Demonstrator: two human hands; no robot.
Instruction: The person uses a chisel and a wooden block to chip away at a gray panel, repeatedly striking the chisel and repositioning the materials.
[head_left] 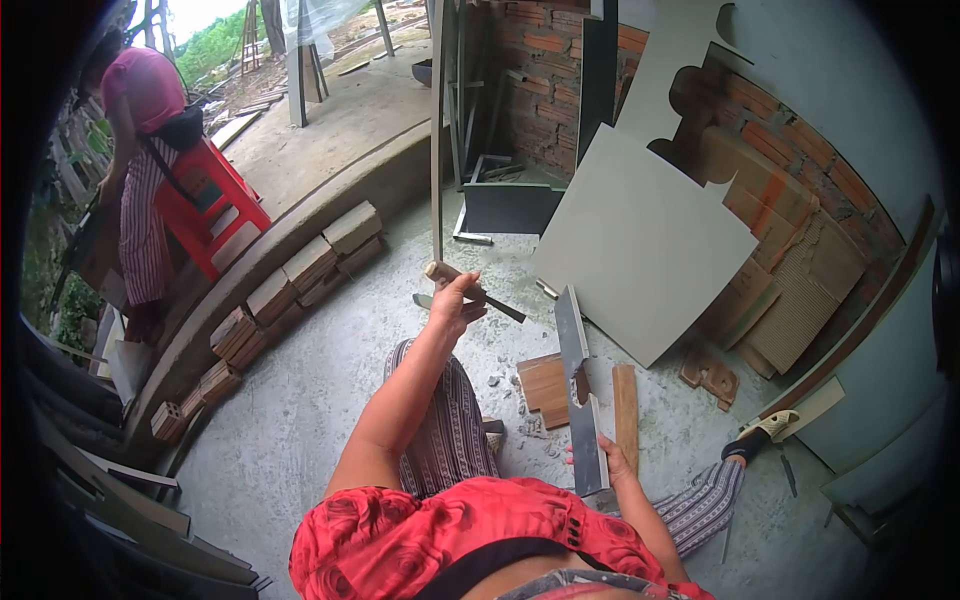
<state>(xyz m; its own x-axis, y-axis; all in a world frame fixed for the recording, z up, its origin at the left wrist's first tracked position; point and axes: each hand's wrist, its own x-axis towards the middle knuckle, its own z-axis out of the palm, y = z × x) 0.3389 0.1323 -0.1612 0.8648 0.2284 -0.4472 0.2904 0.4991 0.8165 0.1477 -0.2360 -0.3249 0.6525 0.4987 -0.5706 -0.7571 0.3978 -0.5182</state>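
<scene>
My left hand (456, 303) is closed round a tool with a wooden handle (442, 272) and a dark flat blade (503, 308), which points to the right. Lower right, my right hand (613, 461) grips the lower end of a long grey panel (574, 345) by its edge. A notch with rough edges shows midway along this panel. Beneath and beside it, a brown wooden piece (543, 388) and a narrow wooden strip (625, 410) lie on the floor among grey crumbs.
A large pale board (650, 240) leans at the right, near cardboard (800, 290). Stacked bricks (270, 297) line the low curved wall (330, 185). Another person (145, 90) bends beside a red stool (222, 190) at upper left. A slipper (770, 428) is at the right.
</scene>
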